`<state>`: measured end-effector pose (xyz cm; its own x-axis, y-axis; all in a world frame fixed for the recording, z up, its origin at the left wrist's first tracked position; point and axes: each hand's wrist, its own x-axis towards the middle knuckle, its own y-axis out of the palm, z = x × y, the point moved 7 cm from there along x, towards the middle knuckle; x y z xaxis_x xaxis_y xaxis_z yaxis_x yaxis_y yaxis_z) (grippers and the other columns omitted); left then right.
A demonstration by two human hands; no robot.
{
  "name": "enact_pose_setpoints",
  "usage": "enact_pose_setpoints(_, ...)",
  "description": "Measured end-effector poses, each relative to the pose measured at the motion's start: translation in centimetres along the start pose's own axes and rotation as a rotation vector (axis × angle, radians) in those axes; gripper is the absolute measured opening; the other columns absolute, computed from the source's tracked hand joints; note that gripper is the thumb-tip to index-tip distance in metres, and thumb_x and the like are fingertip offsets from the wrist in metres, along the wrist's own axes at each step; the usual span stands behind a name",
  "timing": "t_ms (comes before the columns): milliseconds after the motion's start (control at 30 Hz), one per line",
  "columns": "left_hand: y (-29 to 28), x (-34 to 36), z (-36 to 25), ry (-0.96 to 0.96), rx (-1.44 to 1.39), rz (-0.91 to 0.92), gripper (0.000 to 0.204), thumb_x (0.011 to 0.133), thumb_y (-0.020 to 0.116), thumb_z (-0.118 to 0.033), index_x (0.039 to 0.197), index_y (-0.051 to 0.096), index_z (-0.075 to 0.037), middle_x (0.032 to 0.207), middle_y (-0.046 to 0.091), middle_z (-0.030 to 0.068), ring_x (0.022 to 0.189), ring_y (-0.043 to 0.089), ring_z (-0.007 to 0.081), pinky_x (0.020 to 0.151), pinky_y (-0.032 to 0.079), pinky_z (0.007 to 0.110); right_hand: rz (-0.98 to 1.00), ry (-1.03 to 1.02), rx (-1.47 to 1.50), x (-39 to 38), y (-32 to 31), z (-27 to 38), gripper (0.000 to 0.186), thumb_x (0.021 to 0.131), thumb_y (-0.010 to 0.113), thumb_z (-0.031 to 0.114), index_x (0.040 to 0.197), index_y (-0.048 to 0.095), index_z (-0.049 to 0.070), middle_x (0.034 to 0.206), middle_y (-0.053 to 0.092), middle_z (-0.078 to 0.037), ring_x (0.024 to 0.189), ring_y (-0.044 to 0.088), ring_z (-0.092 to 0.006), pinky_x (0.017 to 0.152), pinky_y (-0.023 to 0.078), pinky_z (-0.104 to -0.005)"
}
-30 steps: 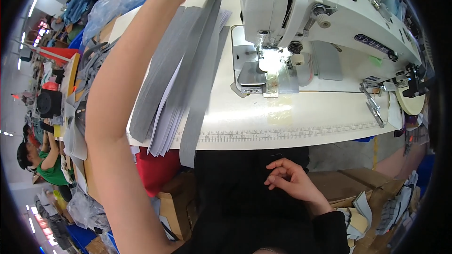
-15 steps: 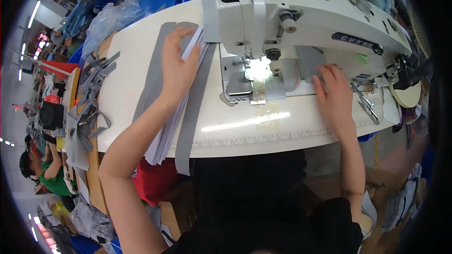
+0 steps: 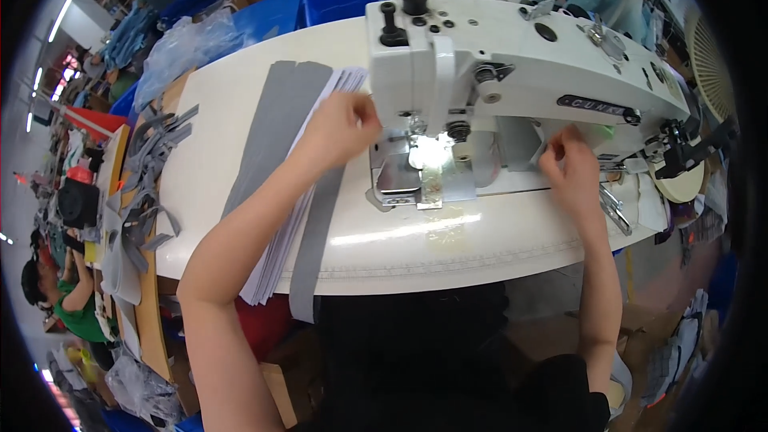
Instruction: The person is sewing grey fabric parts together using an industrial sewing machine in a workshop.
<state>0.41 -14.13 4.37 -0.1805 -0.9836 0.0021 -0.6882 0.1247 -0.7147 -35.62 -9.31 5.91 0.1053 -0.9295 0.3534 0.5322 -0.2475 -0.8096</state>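
Note:
My left hand point(image 3: 340, 132) is closed, fingertips curled together beside the white sewing machine's head point(image 3: 408, 72). Whatever it may pinch is hidden. Beneath that forearm lie a stack of pale strips point(image 3: 276, 260) and a long grey fabric strip point(image 3: 314, 236) that hangs over the table's front edge. Wider grey strips point(image 3: 276, 124) lie just left of the stack. Under the machine arm, my right hand point(image 3: 574, 172) pinches the edge of a grey fabric piece point(image 3: 516, 142), whose corner is raised. The lit needle area point(image 3: 432, 152) sits between both hands.
Metal scissors point(image 3: 614, 212) lie right of my right hand on the white table point(image 3: 400, 260). Grey scraps point(image 3: 152, 152) heap along the left edge. A blue bin point(image 3: 352, 0) stands behind the machine. A person in green point(image 3: 84, 316) sits far left.
My left hand has moved right and down from the pale stack toward the machine head, its fingers closing. My right hand has curled from lying flat, lifting the grey piece's corner. The view has shifted slightly.

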Motion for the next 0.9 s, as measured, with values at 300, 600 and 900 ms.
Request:
enact_pose_setpoints(300, 13.5, -10.4, -7.7, -0.13, -1.036, 0.951, 0.062, 0.098, 0.077, -0.039, 0.14, 0.057, 0.002, 0.122, 0.071, 0.0121, 0.111, 0.067, 0.0127, 0.087, 0.059, 0.028, 0.247, -0.6, -0.048, -8.9, 1.4, 14.1, 0.027, 0.067, 0.074, 0.01, 0.089, 0.062, 0.001, 0.127, 0.06, -0.017, 0.112, 0.059, -0.036, 0.09, 0.049, -0.0458)
enact_pose_setpoints(600, 14.6, -9.0, -6.6, -0.415, -1.037, 0.64, 0.054, 0.093, 0.083, -0.028, 0.133, 0.061, 0.0, 0.099, 0.075, 0.0054, 0.081, 0.068, 0.0085, 0.069, 0.054, 0.024, 0.696, -0.749, 0.423, -18.6, 3.4, 18.1, 0.022, 0.072, 0.074, 0.012, 0.086, 0.06, 0.003, 0.116, 0.061, -0.01, 0.098, 0.062, -0.0282, 0.087, 0.053, -0.037)
enact_pose_setpoints(900, 13.8, -10.6, -7.4, -0.066, -0.992, 0.474, 0.052, 0.088, 0.074, 0.002, 0.138, 0.058, -0.002, 0.094, 0.074, 0.0028, 0.074, 0.06, 0.0048, 0.064, 0.047, 0.024, 1.01, -0.626, 0.72, -19.8, 4.8, 17.3, 0.024, 0.09, 0.073, 0.02, 0.101, 0.066, 0.001, 0.124, 0.059, -0.014, 0.112, 0.061, -0.033, 0.1, 0.048, -0.0388)
